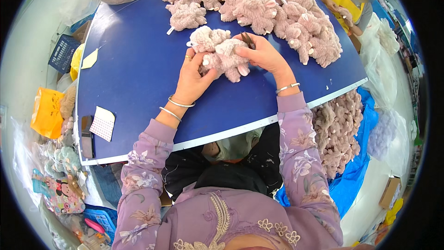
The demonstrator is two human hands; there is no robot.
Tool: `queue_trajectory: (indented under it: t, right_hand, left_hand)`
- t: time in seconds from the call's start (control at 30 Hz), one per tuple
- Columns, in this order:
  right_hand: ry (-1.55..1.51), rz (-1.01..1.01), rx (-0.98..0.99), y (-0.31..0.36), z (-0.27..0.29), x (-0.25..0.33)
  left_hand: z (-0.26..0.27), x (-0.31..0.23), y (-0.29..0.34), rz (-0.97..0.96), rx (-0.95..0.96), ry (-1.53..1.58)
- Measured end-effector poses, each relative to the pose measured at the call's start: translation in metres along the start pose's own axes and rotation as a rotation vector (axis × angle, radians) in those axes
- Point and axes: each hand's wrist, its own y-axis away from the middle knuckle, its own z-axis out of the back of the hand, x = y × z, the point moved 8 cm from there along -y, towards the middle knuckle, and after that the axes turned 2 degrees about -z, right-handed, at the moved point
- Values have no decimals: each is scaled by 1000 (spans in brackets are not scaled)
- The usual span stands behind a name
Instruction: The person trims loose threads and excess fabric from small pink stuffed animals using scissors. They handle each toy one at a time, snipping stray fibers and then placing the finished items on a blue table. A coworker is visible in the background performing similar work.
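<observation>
Over the blue table (138, 65) I hold a fluffy pinkish-beige plush toy (224, 58) with both hands. My left hand (192, 76) is closed on its left side, the thumb at its lower part. The fingers of my right hand (263, 55) close on its upper right. A pair of dark thread snips (248, 40) sits in the same right hand, the blades pointing up and away from the toy. A small white tag shows at the toy's left edge. The toy looks limp and floppy.
A heap of similar plush toys (254, 11) covers the far table; more fill a blue-lined container (337, 129) below right. A phone-like dark object (87, 136) and a patterned paper sheet (102, 123) lie left. Another person (349, 0) handles a toy at far right.
</observation>
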Motion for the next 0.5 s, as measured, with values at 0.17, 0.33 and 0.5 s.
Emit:
queue_trajectory:
  t: [0.17,0.33,0.5]
  right_hand:
    - [120,80,-118,-2,14,-6]
    - [-270,77,-195,0,17,-5]
    - [-47,201,-38,8,-6,17]
  left_hand:
    - [-17,42,19,478,64,387]
    - [-13,29,13,556,24,506]
    - [-10,32,14,525,-56,614]
